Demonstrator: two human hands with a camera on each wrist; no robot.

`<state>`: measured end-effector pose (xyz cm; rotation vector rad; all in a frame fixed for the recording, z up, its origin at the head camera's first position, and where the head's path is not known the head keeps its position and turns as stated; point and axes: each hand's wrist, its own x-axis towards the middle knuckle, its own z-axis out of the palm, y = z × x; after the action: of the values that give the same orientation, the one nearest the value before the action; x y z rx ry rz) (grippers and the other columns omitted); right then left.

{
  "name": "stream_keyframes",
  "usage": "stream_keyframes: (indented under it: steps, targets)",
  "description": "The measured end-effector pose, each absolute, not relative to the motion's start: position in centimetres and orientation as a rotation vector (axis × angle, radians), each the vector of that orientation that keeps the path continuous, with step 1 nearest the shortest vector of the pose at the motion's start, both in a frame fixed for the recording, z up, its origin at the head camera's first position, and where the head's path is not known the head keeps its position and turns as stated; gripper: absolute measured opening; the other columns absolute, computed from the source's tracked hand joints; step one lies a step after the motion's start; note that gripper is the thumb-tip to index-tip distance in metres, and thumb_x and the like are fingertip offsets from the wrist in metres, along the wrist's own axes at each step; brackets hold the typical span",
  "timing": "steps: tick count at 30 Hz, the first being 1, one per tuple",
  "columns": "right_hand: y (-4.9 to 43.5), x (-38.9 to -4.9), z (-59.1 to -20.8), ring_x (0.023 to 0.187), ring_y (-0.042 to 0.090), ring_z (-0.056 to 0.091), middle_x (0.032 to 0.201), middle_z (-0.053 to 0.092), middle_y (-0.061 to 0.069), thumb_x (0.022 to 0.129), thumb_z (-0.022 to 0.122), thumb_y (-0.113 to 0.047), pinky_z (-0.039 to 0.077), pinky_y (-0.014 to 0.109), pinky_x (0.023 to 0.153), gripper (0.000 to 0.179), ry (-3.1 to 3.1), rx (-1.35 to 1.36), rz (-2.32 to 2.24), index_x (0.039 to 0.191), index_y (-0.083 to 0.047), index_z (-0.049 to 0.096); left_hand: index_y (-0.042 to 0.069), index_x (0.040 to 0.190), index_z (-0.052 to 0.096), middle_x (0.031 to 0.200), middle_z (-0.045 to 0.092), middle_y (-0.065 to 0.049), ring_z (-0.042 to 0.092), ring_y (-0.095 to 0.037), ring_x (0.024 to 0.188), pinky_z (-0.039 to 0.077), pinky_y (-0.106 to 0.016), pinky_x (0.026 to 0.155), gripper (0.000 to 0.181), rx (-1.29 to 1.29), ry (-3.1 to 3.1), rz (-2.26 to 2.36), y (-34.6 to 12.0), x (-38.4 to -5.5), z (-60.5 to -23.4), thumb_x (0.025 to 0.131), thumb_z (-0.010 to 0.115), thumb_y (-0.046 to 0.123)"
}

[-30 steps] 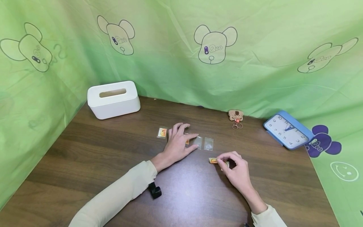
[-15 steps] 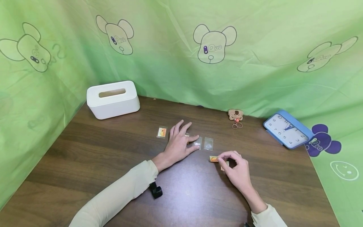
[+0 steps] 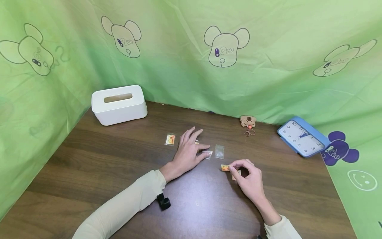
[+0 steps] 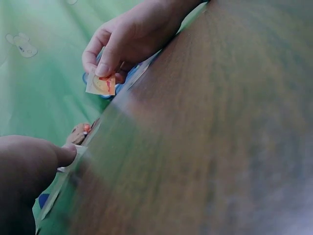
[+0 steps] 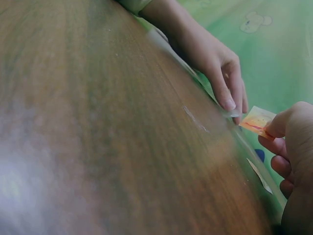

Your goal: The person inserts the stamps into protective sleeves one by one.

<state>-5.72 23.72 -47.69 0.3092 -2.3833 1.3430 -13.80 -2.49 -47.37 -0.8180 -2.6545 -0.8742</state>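
Observation:
My left hand is low over the table with its thumb and index finger pinching a small clear plastic bag. The other fingers are spread out and partly cover another bag with a printed card. My right hand pinches a small yellow-orange printed card between thumb and index finger, raised above the table. A second card shows below those fingers. To the right of the left hand lies a flat clear bag. A bagged card lies to its left.
A white tissue box stands at the back left of the brown wooden table. Near the back edge lies a brown animal-face keychain. A blue clock leans at the right. Green printed cloth hangs behind.
My left thumb and index finger have come together on the clear bag, which now looks bunched at their tips. The right hand stays almost still with its card.

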Motion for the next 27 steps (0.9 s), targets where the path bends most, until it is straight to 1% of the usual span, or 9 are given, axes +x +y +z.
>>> stream_keyframes:
  steps: [4, 8, 12, 15, 16, 19, 22, 24, 27]
  targets:
    - [23.8, -5.7, -47.7, 0.08, 0.017, 0.058, 0.086, 0.072, -0.001, 0.087, 0.089, 0.007, 0.041, 0.026, 0.071, 0.025, -2.394, 0.299, 1.347, 0.093, -0.016, 0.082, 0.018, 0.122, 0.087, 0.167, 0.05, -0.02, 0.03, -0.045, 0.162, 0.023, -0.067, 0.13, 0.03, -0.821, -2.652, -0.887, -2.5, -13.6, -47.2, 0.096, 0.088, 0.035]
    - [23.9, -5.6, -47.7, 0.08, 0.015, 0.058, 0.086, 0.071, -0.004, 0.087, 0.089, 0.007, 0.041, 0.024, 0.072, 0.026, -2.4, 0.285, 1.35, 0.092, -0.017, 0.082, 0.016, 0.125, 0.086, 0.167, 0.049, -0.021, 0.03, -0.046, 0.162, 0.022, -0.067, 0.131, 0.035, -0.836, -2.655, -0.895, -2.6, -13.5, -47.2, 0.095, 0.089, 0.035]
    - [23.9, -5.7, -47.7, 0.082, 0.014, 0.059, 0.086, 0.072, -0.003, 0.087, 0.088, 0.008, 0.043, 0.023, 0.075, 0.026, -2.403, 0.287, 1.346, 0.092, -0.017, 0.082, 0.017, 0.131, 0.084, 0.171, 0.043, -0.022, 0.023, -0.048, 0.165, 0.02, -0.07, 0.131, 0.042, -0.895, -2.695, -0.886, -3.0, -13.6, -47.0, 0.096, 0.087, 0.041]
    - [23.8, -5.8, -47.6, 0.084, 0.013, 0.061, 0.087, 0.073, -0.002, 0.087, 0.088, 0.008, 0.044, 0.023, 0.077, 0.026, -2.396, 0.295, 1.353, 0.093, -0.017, 0.082, 0.02, 0.135, 0.082, 0.176, 0.035, -0.02, 0.016, -0.049, 0.167, 0.014, -0.069, 0.133, 0.047, -0.961, -2.736, -0.849, -3.4, -13.8, -46.8, 0.096, 0.087, 0.045]
    - [23.8, -5.8, -47.6, 0.084, 0.013, 0.061, 0.087, 0.073, -0.001, 0.087, 0.088, 0.008, 0.044, 0.023, 0.077, 0.024, -2.391, 0.3, 1.354, 0.093, -0.015, 0.082, 0.022, 0.136, 0.082, 0.178, 0.033, -0.02, 0.015, -0.049, 0.167, 0.012, -0.069, 0.133, 0.048, -0.98, -2.745, -0.836, -3.6, -13.8, -46.8, 0.095, 0.087, 0.046]
    - [23.8, -5.8, -47.5, 0.083, 0.013, 0.061, 0.087, 0.073, 0.0, 0.087, 0.088, 0.008, 0.044, 0.023, 0.075, 0.023, -2.39, 0.299, 1.36, 0.093, -0.014, 0.082, 0.023, 0.135, 0.082, 0.18, 0.03, -0.018, 0.013, -0.049, 0.168, 0.008, -0.064, 0.135, 0.049, -1.007, -2.76, -0.812, -3.9, -13.9, -46.8, 0.094, 0.089, 0.048]
    - [23.8, -5.8, -47.6, 0.083, 0.012, 0.061, 0.087, 0.073, -0.001, 0.087, 0.088, 0.008, 0.045, 0.024, 0.074, 0.024, -2.396, 0.291, 1.359, 0.093, -0.014, 0.082, 0.021, 0.131, 0.084, 0.179, 0.032, -0.019, 0.013, -0.048, 0.168, 0.009, -0.063, 0.136, 0.046, -1.003, -2.746, -0.836, -3.9, -13.8, -46.7, 0.092, 0.091, 0.046]
    - [23.8, -5.8, -47.7, 0.084, 0.011, 0.061, 0.088, 0.073, -0.002, 0.088, 0.088, 0.009, 0.045, 0.023, 0.075, 0.027, -2.398, 0.285, 1.359, 0.093, -0.018, 0.082, 0.02, 0.128, 0.085, 0.178, 0.033, -0.02, 0.015, -0.048, 0.168, 0.01, -0.061, 0.136, 0.042, -0.996, -2.732, -0.865, -3.8, -13.7, -46.6, 0.093, 0.091, 0.043]
    - [23.9, -5.8, -47.7, 0.083, 0.01, 0.061, 0.088, 0.073, -0.002, 0.089, 0.087, 0.008, 0.045, 0.024, 0.074, 0.026, -2.398, 0.287, 1.359, 0.093, -0.017, 0.082, 0.017, 0.123, 0.086, 0.176, 0.037, -0.022, 0.019, -0.047, 0.168, 0.011, -0.058, 0.137, 0.036, -0.996, -2.7, -0.898, -3.8, -13.5, -46.6, 0.094, 0.091, 0.038]
